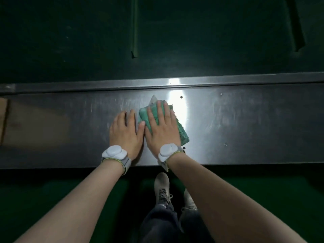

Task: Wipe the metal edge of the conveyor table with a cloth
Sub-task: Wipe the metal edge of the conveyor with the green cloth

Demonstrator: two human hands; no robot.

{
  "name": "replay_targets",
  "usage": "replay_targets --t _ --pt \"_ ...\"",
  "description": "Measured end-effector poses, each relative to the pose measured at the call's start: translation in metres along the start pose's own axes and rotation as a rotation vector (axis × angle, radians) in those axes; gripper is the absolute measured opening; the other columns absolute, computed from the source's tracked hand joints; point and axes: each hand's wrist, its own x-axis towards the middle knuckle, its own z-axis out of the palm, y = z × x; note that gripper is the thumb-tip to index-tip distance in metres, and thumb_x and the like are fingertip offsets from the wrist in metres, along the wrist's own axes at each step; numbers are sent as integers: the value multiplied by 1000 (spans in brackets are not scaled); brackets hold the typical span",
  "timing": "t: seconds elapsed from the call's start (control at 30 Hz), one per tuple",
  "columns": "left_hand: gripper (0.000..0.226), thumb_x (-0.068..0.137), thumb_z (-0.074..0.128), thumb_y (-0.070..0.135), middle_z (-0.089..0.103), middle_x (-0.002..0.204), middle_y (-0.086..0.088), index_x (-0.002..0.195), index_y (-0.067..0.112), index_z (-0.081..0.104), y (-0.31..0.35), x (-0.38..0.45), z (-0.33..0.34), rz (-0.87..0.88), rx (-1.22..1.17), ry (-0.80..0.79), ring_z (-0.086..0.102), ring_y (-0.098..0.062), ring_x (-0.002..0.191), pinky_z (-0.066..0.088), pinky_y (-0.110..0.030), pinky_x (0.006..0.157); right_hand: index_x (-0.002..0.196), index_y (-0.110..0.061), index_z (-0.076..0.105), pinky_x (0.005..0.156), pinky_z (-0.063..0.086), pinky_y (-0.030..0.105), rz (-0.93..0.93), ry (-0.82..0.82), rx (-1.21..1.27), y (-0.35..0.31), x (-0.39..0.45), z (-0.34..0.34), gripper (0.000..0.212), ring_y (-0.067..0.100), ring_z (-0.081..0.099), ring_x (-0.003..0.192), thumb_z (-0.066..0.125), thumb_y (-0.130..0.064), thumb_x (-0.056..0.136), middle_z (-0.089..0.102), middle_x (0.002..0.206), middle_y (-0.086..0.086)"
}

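A folded green cloth lies flat on the wide metal edge of the conveyor table. My right hand presses down on the cloth, palm flat and fingers stretched forward, covering most of it. My left hand rests flat on the bare metal just left of the cloth, its thumb touching the cloth's left border. Both wrists wear white sensor bands. The cloth's far corner pokes out past my right fingertips.
The dark green conveyor belt runs behind the metal strip, past a raised metal lip. A bright light glare sits on the metal just right of the cloth. A brown cardboard piece shows at the far left. My shoes stand on green floor below.
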Motion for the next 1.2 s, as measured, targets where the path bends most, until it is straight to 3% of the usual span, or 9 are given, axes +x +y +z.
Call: replay_targets --t 0.23,0.37,0.47,0.6,0.7,0.8,0.93,1.07,1.2 --pt "62 111 39 49 38 165 -23 160 11 42 24 -9 6 17 47 -11 35 -43 153 30 -57 124 172 -17 18 135 10 52 -36 41 -25 63 -17 -12 68 34 2 167 27 -50 113 9 179 16" --pt "63 112 37 50 34 169 -22 163 12 39 75 -16 15 104 58 -67 29 -41 157 23 -55 129 171 -15 20 135 8 50 203 116 -54 170 -54 -36 66 37 12 164 28 -46 114 16 176 20" --pt "65 112 34 51 28 172 -19 167 15 32 113 -17 22 185 27 -83 24 -39 160 20 -53 131 172 -16 16 135 7 52 454 107 1 251 -78 -54 67 39 8 165 27 -47 114 10 178 20" --pt "65 112 32 50 24 175 -16 168 18 28 131 -19 29 224 -49 -66 18 -35 162 16 -52 133 173 -15 11 134 4 53 797 135 81 293 -102 -67 68 38 3 166 25 -48 115 4 179 19" --pt "62 113 33 48 26 174 -16 167 17 32 108 -20 27 224 -104 -38 22 -35 161 19 -53 131 173 -11 8 134 3 53 988 173 79 264 -103 -59 68 40 2 165 24 -46 116 3 178 22" --pt "61 113 34 46 29 172 -16 165 16 35 61 -20 23 201 -122 -25 25 -35 160 22 -53 130 173 -11 7 134 1 52 1063 209 100 205 -93 -44 69 40 1 165 24 -46 115 2 178 23" --pt "60 113 34 46 30 172 -17 164 15 37 -19 -14 12 145 -112 -14 26 -36 159 21 -53 130 172 -11 13 133 6 55 945 228 67 97 -64 -14 68 43 6 164 28 -45 115 7 177 25" --pt "57 112 35 45 38 165 -20 159 12 43 -124 -7 -9 107 -100 24 35 -40 153 31 -57 124 170 -8 23 132 12 57 776 263 52 -37 -25 18 67 46 12 163 34 -43 114 14 175 28" --pt "62 109 29 48 41 164 -22 156 12 46 -247 -2 -38 19 -86 84 38 -43 151 36 -60 120 171 -9 22 133 6 57 605 221 72 -174 29 45 68 45 7 164 33 -44 113 10 176 27"
